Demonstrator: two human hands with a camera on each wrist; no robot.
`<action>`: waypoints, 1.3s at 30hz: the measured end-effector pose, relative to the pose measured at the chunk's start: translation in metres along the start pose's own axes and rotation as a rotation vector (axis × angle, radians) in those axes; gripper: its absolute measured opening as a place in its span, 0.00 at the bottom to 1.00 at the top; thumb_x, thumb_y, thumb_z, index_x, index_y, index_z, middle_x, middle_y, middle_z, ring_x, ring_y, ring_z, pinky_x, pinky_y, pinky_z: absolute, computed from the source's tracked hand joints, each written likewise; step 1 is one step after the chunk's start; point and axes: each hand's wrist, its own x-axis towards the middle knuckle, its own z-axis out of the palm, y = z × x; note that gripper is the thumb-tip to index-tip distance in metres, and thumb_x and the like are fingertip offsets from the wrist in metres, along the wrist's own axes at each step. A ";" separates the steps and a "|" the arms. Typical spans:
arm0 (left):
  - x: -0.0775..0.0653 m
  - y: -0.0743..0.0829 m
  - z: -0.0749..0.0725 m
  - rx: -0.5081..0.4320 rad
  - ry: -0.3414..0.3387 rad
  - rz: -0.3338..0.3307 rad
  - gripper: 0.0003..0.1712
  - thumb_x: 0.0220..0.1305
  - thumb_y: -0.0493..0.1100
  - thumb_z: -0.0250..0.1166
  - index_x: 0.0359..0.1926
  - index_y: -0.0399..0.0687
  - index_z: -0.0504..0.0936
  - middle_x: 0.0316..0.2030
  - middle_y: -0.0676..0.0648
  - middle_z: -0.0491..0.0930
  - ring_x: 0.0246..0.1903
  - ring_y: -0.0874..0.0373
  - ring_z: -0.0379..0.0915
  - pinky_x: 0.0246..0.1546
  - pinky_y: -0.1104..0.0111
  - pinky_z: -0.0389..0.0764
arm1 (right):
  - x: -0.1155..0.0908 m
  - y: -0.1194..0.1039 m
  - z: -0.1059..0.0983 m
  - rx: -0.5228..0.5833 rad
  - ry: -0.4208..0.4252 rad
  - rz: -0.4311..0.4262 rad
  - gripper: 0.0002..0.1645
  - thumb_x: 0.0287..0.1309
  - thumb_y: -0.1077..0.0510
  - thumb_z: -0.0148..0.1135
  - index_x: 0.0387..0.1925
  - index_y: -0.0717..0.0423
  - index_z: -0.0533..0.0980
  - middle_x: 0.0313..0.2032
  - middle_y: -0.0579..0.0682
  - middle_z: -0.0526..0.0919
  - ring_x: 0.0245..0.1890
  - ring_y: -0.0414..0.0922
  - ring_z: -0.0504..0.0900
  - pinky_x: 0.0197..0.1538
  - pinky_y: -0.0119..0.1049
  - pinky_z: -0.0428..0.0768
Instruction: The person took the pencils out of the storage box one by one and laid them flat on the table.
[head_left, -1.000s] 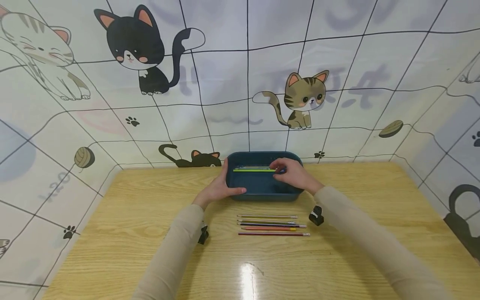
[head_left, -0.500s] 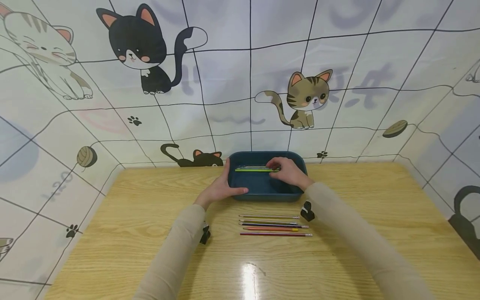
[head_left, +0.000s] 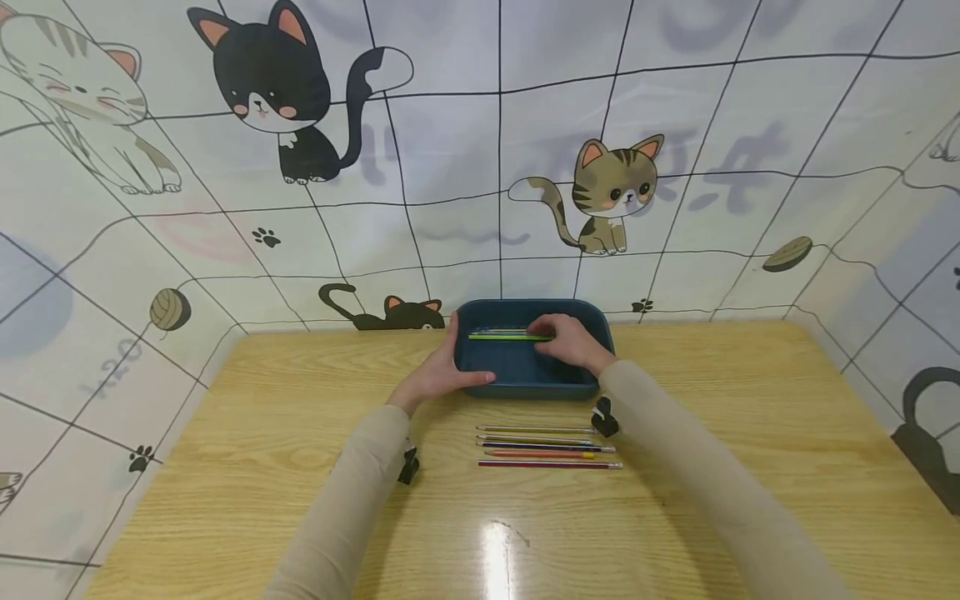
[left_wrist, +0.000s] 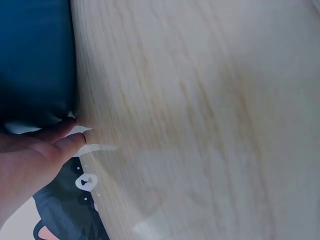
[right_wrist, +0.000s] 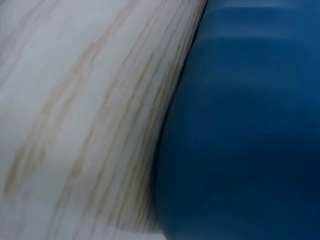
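A dark blue rectangular plastic box (head_left: 525,392) stands at the table's back edge. Several thin pencils lie in its rear part, with a bright green pencil (head_left: 498,337) foremost. Over the pencils' right part, my right hand (head_left: 572,342) reaches into the box, thumb and fingers pinching around the green pencil, whose right end they hide. My left hand (head_left: 435,372) spans the box's left end, straight fingers along the side wall and thumb stretched across the front rim. In the left wrist view, straight fingertips (left_wrist: 70,131) rest right at the box's wall. The right wrist view shows only box and tabletop.
In front of the box, several pencils lie roughly parallel on the wooden table (head_left: 322,492), among them a dark red pencil (head_left: 547,464) and an orange pencil (head_left: 536,454). A white cat-print sheet (head_left: 450,167) hangs behind and at both sides.
My right hand has slid a little left along the green pencil, which stays in about the same place. The left hand keeps its hold on the box's left end.
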 end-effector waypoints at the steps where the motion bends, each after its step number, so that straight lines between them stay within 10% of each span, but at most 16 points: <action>1: 0.000 0.000 0.000 0.000 0.001 -0.002 0.72 0.55 0.53 0.73 0.74 0.55 0.21 0.75 0.46 0.27 0.73 0.48 0.34 0.68 0.53 0.48 | 0.000 0.000 0.000 -0.001 -0.001 0.003 0.18 0.58 0.65 0.63 0.52 0.66 0.78 0.49 0.60 0.80 0.51 0.56 0.76 0.55 0.50 0.72; 39: -0.001 -0.001 0.001 0.031 0.023 -0.001 0.71 0.55 0.53 0.73 0.75 0.54 0.23 0.75 0.45 0.29 0.72 0.47 0.38 0.67 0.53 0.50 | -0.001 0.000 0.001 -0.027 -0.018 0.033 0.15 0.54 0.71 0.60 0.45 0.66 0.78 0.35 0.55 0.80 0.36 0.49 0.77 0.40 0.42 0.75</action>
